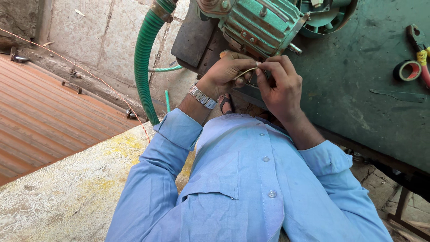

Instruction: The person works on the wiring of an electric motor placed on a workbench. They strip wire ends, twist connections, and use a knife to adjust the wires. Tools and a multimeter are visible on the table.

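My left hand [226, 71], with a metal wristwatch [202, 97] on the wrist, and my right hand [278, 83] are held close together just below a green electric motor [262, 22]. Both pinch a thin pale wire or sleeve [245, 73] that runs between the fingertips. The hands hover over the near edge of a dark green workbench [358, 89]. My light blue shirt [242, 179] fills the lower middle of the view. What lies under the fingers is hidden.
A green ribbed hose [144, 58] curves down at the left of the motor. A roll of tape [406, 70] and red-handled pliers [421, 54] lie at the bench's far right. A corrugated metal sheet [49, 112] and a concrete ledge [67, 188] are at the left.
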